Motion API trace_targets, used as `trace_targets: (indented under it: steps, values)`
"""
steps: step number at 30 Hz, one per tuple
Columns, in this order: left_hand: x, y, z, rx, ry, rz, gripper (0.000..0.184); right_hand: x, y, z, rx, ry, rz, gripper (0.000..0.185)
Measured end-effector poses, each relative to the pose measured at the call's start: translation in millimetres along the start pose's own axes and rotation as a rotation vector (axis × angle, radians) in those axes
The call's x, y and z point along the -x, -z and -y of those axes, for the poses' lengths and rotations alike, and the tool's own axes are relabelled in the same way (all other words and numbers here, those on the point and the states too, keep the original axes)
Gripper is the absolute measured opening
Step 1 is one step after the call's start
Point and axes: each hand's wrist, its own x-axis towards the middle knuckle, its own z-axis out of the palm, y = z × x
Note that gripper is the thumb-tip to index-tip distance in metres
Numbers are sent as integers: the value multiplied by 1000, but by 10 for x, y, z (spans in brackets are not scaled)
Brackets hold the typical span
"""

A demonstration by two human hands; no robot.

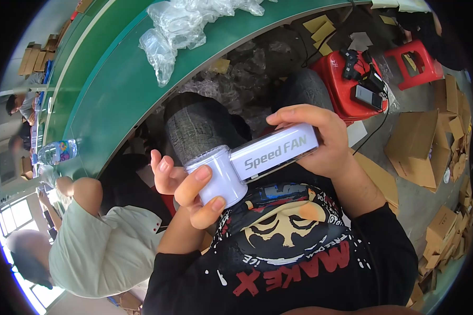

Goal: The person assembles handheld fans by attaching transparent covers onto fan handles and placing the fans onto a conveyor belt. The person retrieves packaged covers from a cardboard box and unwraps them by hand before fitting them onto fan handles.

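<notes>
A pale lavender handheld fan [273, 152] with "Speed FAN" printed on its handle is in front of my chest, above my lap. My left hand [192, 191] has its thumb and fingers around the fan's round, cup-shaped head. At the handle's far end, my right hand [326, 139] is wrapped around the body, with the thumb and fingers on opposite sides. The fan tilts up slightly toward the right, and the handle's underside is mostly hidden.
Clear plastic bags [176, 29] lie on the green table [110, 89]. A red stool [341, 79] to the right carries dark devices and cables. Cardboard boxes [418, 149] crowd the right floor. Another person [108, 247] sits close on the left, near a plastic bottle [58, 151].
</notes>
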Motion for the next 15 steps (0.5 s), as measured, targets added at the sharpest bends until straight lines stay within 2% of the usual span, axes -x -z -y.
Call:
trace_targets:
  steps: [5,8,11,13,15]
  values:
    - [3,48,52,-95,-71,75,64,-44,-18,38,-75,-30,-65,53]
    - [-16,50,44,-116,-70,96,70,-44,13,32,-4,-22,-28,52]
    - [-118,-5,-17,48,261,198,75,-14,27,2,39,-73,19,50]
    - [-105,-12,66,71,283,198,77,26,10,-36,61,-182,76,49]
    - [-103,-11,174,124,317,190,81,67,-41,-56,62,-172,64,48]
